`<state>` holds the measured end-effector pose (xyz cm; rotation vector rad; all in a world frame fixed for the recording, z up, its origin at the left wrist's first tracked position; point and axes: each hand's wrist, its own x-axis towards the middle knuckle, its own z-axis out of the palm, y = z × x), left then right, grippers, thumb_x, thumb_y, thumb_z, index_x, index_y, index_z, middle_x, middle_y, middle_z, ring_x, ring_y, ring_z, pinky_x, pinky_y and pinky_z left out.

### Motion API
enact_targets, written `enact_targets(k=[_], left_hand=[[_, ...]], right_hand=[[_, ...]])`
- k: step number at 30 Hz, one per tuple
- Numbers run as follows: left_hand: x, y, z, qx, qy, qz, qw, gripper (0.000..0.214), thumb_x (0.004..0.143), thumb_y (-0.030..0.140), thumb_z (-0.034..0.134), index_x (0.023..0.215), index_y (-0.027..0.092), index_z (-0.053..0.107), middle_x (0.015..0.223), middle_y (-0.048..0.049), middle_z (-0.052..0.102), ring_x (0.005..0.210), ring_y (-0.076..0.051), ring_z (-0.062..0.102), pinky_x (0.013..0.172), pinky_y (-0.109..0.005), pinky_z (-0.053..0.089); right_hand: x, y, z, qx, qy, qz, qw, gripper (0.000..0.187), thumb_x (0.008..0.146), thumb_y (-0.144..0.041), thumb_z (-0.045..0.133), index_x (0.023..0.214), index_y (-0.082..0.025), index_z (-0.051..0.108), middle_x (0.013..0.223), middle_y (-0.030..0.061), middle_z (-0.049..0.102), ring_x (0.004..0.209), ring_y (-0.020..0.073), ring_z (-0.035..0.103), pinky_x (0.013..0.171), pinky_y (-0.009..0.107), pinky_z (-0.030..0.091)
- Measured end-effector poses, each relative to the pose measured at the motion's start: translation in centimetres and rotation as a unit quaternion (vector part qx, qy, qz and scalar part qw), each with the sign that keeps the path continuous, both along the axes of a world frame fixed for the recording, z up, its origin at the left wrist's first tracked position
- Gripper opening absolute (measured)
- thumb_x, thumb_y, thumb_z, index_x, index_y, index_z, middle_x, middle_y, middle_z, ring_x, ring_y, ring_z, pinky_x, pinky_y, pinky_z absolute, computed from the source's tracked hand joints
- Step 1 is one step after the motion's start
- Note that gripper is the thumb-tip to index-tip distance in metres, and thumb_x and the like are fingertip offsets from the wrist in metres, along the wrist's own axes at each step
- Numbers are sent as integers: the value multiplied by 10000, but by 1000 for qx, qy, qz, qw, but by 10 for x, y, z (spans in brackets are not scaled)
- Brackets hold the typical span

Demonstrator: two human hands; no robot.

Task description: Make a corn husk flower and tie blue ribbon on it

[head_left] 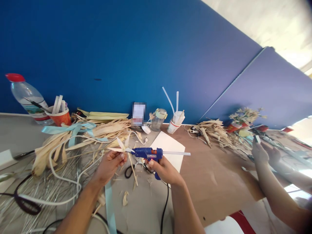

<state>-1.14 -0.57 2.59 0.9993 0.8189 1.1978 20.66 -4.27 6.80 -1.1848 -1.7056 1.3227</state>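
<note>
My left hand (pixel 112 163) pinches a pale flower (pixel 123 146) with pointed petals, which looks made of corn husk. A thin straw-coloured stem (pixel 133 170) slants down beside its fingers. My right hand (pixel 163 168) is wrapped round the handle of a blue glue gun (pixel 148 153), thumb along its side. The gun's nozzle points left and meets the middle of the flower; whether it touches cannot be made out. A clear glue stick (pixel 176 153) juts from the gun's back end. Under the gun lie scissors with black handles (pixel 129 171), partly hidden by it.
Dried husks (pixel 107 130), a light-blue ribbon (pixel 110 208) and white cables (pixel 64 178) lie at the left. Along the blue wall stand a bottle (pixel 30 99), a red cup (pixel 59 116), a glass jar (pixel 159 121) and a white cup (pixel 175 123). Another person's hands (pixel 262 154) work at the right.
</note>
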Motion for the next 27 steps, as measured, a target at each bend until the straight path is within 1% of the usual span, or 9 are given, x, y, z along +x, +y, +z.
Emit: enact_targets(k=[4,7,12,16,22,27], left_hand=[[0,0,0,-6,7,-3,1000,288,646,380,746,626,136,593,568,8,554,517,-81,440,492,-211,350],[-1,0,-4,-11,10,-6,1000,283,639,379,749,630,138,601,569,7,563,516,-83,447,488,-210,350],[0,1,-9,-5,26,-13,1000,249,660,353,737,634,141,609,568,9,567,520,-87,454,481,-209,344],[1,1,-5,1,22,-14,1000,268,648,359,744,607,140,596,557,14,551,516,-84,441,476,-208,335],[0,0,2,2,26,-6,1000,302,627,393,750,575,145,586,540,14,539,512,-86,425,480,-215,335],[-1,1,-1,12,25,-18,999,265,660,365,731,595,148,594,554,11,542,517,-92,441,478,-218,338]], right_hand=[[0,1,0,12,16,-13,1000,417,852,-565,454,829,-154,520,661,-7,418,585,102,359,517,229,318],[0,2,1,24,36,-12,999,410,854,-562,450,800,-158,504,660,-6,413,585,103,358,512,233,309],[1,2,1,17,39,-22,999,400,858,-551,454,786,-159,495,661,-7,408,574,97,345,499,229,296],[2,2,0,23,42,-18,999,402,865,-544,451,803,-151,511,679,-2,423,582,95,354,510,228,304],[4,1,-2,4,11,-5,1000,421,850,-561,469,833,-146,534,671,-1,436,590,100,368,509,224,313],[2,2,-4,4,27,-5,1000,423,852,-565,458,799,-149,518,663,-1,429,576,97,360,501,226,304]])
